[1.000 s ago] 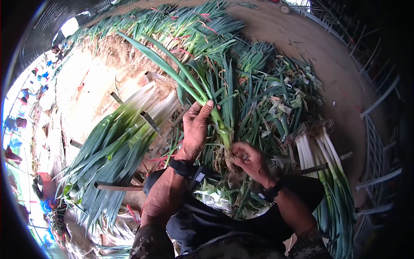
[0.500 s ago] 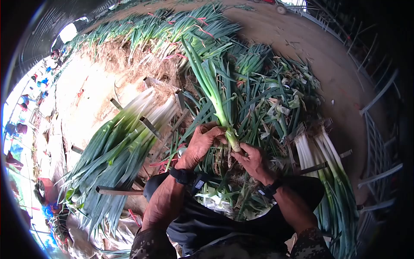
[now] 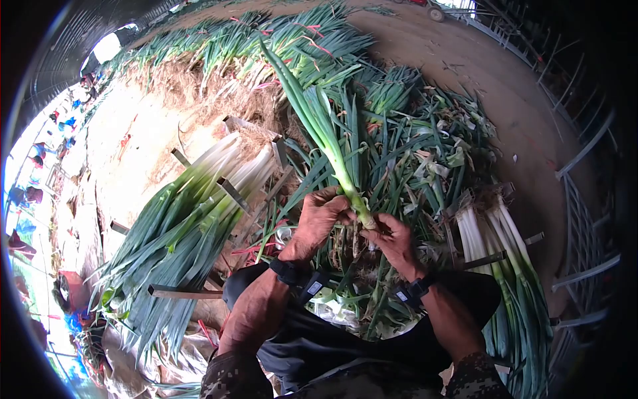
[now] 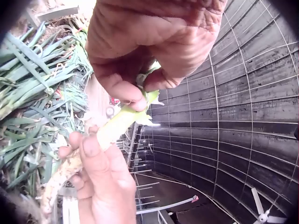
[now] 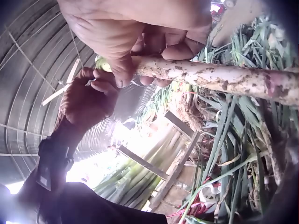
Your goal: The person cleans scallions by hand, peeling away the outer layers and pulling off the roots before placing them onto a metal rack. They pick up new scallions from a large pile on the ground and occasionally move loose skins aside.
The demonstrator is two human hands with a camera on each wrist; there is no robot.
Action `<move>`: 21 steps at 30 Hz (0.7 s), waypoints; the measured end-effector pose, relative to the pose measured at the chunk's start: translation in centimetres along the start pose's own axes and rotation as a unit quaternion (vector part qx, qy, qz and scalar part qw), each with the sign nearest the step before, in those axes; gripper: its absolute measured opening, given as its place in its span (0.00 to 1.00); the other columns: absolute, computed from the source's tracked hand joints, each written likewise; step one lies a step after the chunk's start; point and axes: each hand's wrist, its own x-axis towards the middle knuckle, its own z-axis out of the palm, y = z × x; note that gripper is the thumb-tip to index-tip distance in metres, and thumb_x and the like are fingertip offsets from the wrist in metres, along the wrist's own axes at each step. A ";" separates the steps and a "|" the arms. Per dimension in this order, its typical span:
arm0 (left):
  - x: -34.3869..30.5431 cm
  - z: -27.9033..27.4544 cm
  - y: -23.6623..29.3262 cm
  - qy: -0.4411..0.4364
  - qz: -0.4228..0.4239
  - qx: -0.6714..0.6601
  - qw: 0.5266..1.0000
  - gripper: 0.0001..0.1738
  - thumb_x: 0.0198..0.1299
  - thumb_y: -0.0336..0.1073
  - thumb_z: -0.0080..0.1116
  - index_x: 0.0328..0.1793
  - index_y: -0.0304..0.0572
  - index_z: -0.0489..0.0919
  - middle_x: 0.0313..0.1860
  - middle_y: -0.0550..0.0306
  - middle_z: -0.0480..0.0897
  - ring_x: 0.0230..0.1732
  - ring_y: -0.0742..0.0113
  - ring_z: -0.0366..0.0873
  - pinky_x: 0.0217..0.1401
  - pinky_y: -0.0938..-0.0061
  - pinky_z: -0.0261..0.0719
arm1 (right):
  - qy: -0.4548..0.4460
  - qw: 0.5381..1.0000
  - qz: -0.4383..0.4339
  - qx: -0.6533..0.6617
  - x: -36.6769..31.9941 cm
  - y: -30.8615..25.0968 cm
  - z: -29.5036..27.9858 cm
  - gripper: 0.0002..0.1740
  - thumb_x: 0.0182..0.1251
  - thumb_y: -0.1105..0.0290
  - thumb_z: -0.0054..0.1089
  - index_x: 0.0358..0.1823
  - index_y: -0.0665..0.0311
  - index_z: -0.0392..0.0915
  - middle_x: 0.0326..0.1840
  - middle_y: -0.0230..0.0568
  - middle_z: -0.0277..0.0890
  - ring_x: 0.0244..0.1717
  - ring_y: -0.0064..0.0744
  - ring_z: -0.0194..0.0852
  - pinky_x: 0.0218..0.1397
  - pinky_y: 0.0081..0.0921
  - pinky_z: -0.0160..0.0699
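Note:
A long green onion (image 3: 337,159) slants between both hands, its green leaves pointing up and away. My left hand (image 3: 325,214) pinches it low on the green part with thumb and fingertips, where torn leaf sheath (image 4: 148,120) sticks out in the left wrist view. Just below, my right hand (image 3: 393,241) grips the pale stalk between thumb and fingers. The right wrist view shows the lower stalk (image 5: 210,75) speckled with brown soil and peeling skin. In the head view the right hand hides the root end.
Cleaned green onions (image 3: 193,206) lie on a metal-barred rack (image 3: 232,194) at left. More white-stemmed onions (image 3: 508,246) rest on another rack at right. A heap of untrimmed onions and loose leaves (image 3: 412,153) lies ahead, with tied bundles (image 3: 266,46) beyond.
My left hand has slid from the leaves down the stalk, close to the right hand. The right hand has gone from the root end to gripping the stalk. The leaves have swung rightward.

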 end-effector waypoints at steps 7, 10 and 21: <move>1.1 0.2 -0.2 0.031 0.002 -0.141 0.990 0.13 0.63 0.25 0.55 0.51 0.26 0.81 0.36 0.51 0.86 0.26 0.71 0.83 0.30 0.80 0.81 | -0.016 0.985 0.036 0.167 0.3 -2.1 0.5 0.18 0.70 0.71 0.66 0.58 0.68 0.77 0.40 0.35 0.81 0.38 0.20 0.76 0.43 0.19 0.77; 1.6 -0.1 -0.4 0.013 0.009 -0.170 0.985 0.13 0.63 0.26 0.55 0.52 0.27 0.81 0.35 0.52 0.86 0.26 0.72 0.82 0.29 0.79 0.80 | -0.024 0.966 0.069 0.247 0.3 -4.0 1.1 0.20 0.74 0.66 0.60 0.63 0.65 0.74 0.36 0.36 0.79 0.30 0.22 0.72 0.34 0.18 0.73; 0.3 0.9 0.2 -0.094 0.052 0.226 0.968 0.20 0.66 0.38 0.63 0.59 0.31 0.81 0.49 0.57 0.86 0.44 0.73 0.81 0.45 0.73 0.78 | -0.074 0.946 0.109 0.297 0.6 -6.4 0.5 0.27 0.80 0.54 0.48 0.71 0.61 0.66 0.29 0.37 0.75 0.19 0.18 0.64 0.23 0.16 0.63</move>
